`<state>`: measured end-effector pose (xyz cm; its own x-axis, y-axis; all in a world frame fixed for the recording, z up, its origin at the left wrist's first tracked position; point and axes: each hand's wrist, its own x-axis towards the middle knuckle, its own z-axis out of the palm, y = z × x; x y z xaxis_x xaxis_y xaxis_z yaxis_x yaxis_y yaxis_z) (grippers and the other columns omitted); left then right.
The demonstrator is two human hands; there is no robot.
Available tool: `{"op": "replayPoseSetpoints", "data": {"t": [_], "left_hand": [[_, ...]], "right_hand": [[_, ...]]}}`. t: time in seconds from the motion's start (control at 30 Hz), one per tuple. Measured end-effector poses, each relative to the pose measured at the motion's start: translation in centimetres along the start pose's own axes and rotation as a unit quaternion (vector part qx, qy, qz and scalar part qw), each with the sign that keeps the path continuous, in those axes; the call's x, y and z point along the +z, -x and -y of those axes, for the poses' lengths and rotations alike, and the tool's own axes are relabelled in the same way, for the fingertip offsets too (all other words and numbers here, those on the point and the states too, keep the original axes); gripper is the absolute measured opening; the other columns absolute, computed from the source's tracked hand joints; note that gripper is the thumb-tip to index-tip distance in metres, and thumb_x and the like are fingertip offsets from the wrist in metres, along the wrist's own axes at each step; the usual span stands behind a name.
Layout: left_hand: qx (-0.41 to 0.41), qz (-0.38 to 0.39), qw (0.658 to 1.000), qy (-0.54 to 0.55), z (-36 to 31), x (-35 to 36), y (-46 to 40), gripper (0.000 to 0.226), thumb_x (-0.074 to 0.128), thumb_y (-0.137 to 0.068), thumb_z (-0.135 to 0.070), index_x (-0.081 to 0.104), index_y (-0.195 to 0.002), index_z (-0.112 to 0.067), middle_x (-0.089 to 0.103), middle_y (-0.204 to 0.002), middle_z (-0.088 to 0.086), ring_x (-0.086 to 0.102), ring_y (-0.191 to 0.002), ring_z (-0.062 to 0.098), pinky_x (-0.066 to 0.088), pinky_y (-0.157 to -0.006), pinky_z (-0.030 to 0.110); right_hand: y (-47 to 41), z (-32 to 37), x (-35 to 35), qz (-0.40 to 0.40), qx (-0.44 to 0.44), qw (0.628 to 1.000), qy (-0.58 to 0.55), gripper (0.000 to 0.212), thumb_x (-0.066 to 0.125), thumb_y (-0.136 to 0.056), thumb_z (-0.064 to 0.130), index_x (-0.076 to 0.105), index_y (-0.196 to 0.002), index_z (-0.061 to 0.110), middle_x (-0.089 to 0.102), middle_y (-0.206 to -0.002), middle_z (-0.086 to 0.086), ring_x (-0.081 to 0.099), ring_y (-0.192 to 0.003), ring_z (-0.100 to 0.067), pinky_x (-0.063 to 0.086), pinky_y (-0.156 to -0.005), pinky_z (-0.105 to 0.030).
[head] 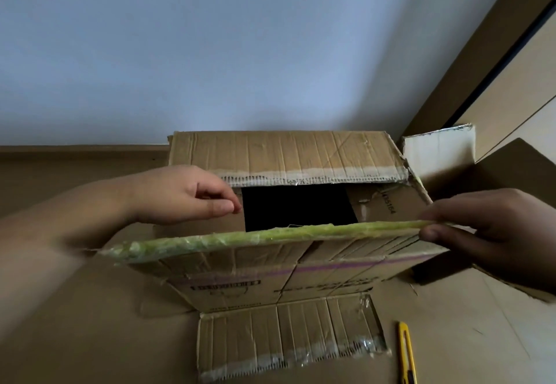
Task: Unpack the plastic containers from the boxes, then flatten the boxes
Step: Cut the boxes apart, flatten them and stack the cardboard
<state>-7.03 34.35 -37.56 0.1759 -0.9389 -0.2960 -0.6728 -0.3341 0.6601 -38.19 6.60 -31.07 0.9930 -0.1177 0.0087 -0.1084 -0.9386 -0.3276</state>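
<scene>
Brown floor, pale wall; corrugated cardboard box (288,233) sits center, print too blurry to read. Right hand (493,233) pinches its green-taped flap (264,237), left hand (183,195) hovers loosely curled, holding nothing.

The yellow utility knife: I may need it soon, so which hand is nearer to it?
Right. The right hand pinches the box flap above the yellow utility knife; the left hand hovers far across, at the box's left side.
</scene>
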Motion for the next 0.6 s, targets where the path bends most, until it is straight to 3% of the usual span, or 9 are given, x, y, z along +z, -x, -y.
{"op": "replayPoseSetpoints", "data": {"t": [0.07, 0.13, 0.27, 0.33, 0.4, 0.43, 0.5, 0.6], "left_hand": [[0.002, 0.015, 0.994, -0.105, 0.5, 0.6, -1.1, 0.069, 0.031, -0.077, -0.084, 0.068, -0.115, -0.04, 0.067, -0.113, -0.025, 0.059, -0.105, -0.009, 0.05, -0.093, 0.027], [0.021, 0.041, 0.988, -0.148, 1.2, 1.3, -2.3, 0.088, 0.016, -0.071, -0.092, 0.063, -0.125, -0.039, 0.061, -0.128, -0.023, 0.051, -0.119, -0.01, 0.043, -0.105, 0.026], [0.077, 0.125, 0.947, -0.286, 1.3, 3.6, -5.3, 0.069, 0.016, -0.09, -0.069, 0.047, -0.142, -0.035, 0.042, -0.15, -0.019, 0.017, -0.146, -0.002, 0.008, -0.122, 0.029], [0.081, 0.181, 0.903, -0.382, 1.3, 4.9, -6.3, 0.053, 0.022, -0.101, -0.055, 0.051, -0.139, -0.032, 0.049, -0.144, -0.016, 0.019, -0.147, 0.004, -0.004, -0.123, 0.041], [0.091, 0.18, 0.879, -0.432, 1.5, 5.5, -6.5, 0.054, 0.02, -0.101, -0.054, 0.064, -0.119, -0.027, 0.06, -0.121, -0.008, 0.045, -0.13, 0.01, 0.005, -0.123, 0.047], [0.12, 0.141, 0.88, -0.437, 1.5, 5.4, -6.3, 0.057, 0.019, -0.1, -0.056, 0.066, -0.106, -0.025, 0.061, -0.107, -0.006, 0.053, -0.114, 0.013, 0.016, -0.121, 0.045], [0.2, 0.018, 0.894, -0.401, 1.6, 4.3, -5.9, 0.053, 0.019, -0.101, -0.054, 0.06, -0.085, -0.025, 0.054, -0.087, -0.008, 0.05, -0.087, 0.013, 0.038, -0.104, 0.039], [0.246, -0.078, 0.903, -0.343, 1.0, 2.3, -5.1, 0.043, 0.028, -0.103, -0.046, 0.051, -0.074, -0.024, 0.047, -0.075, -0.01, 0.042, -0.074, 0.011, 0.046, -0.086, 0.04]], "right_hand": [[0.8, 0.3, 0.1, 0.008, -0.004, 1.0, -0.007, 0.028, 0.045, -0.094, 0.065, 0.064, -0.109, 0.05, 0.068, -0.085, 0.024, 0.067, -0.073, 0.004, 0.055, -0.055, -0.024], [1.6, 0.7, 0.2, 0.017, -0.006, 1.0, -0.009, 0.027, 0.046, -0.096, 0.061, 0.064, -0.112, 0.048, 0.068, -0.088, 0.024, 0.067, -0.073, 0.005, 0.055, -0.056, -0.022], [2.9, 1.2, 0.8, 0.012, 0.006, 1.0, 0.0, 0.032, 0.048, -0.096, 0.06, 0.067, -0.114, 0.042, 0.068, -0.096, 0.025, 0.068, -0.079, 0.004, 0.056, -0.058, -0.024], [3.3, 1.4, 1.0, 0.013, 0.013, 1.0, 0.006, 0.034, 0.046, -0.097, 0.061, 0.066, -0.115, 0.041, 0.068, -0.099, 0.025, 0.068, -0.084, 0.004, 0.058, -0.061, -0.025], [3.4, 1.7, 1.2, 0.014, 0.017, 1.0, 0.012, 0.035, 0.044, -0.098, 0.062, 0.065, -0.116, 0.041, 0.068, -0.101, 0.024, 0.068, -0.086, 0.005, 0.059, -0.063, -0.025], [3.4, 1.6, 1.2, 0.015, 0.017, 1.0, 0.01, 0.036, 0.044, -0.098, 0.062, 0.066, -0.116, 0.04, 0.069, -0.102, 0.024, 0.068, -0.087, 0.004, 0.059, -0.063, -0.026], [3.3, 1.6, 1.2, 0.025, 0.021, 0.999, 0.005, 0.037, 0.043, -0.098, 0.062, 0.065, -0.118, 0.04, 0.069, -0.103, 0.024, 0.068, -0.088, 0.003, 0.059, -0.065, -0.028], [2.8, 1.5, 0.5, 0.058, 0.038, 0.998, 0.002, 0.042, 0.036, -0.096, 0.07, 0.056, -0.127, 0.051, 0.066, -0.107, 0.03, 0.066, -0.094, 0.006, 0.059, -0.071, -0.026]]}}
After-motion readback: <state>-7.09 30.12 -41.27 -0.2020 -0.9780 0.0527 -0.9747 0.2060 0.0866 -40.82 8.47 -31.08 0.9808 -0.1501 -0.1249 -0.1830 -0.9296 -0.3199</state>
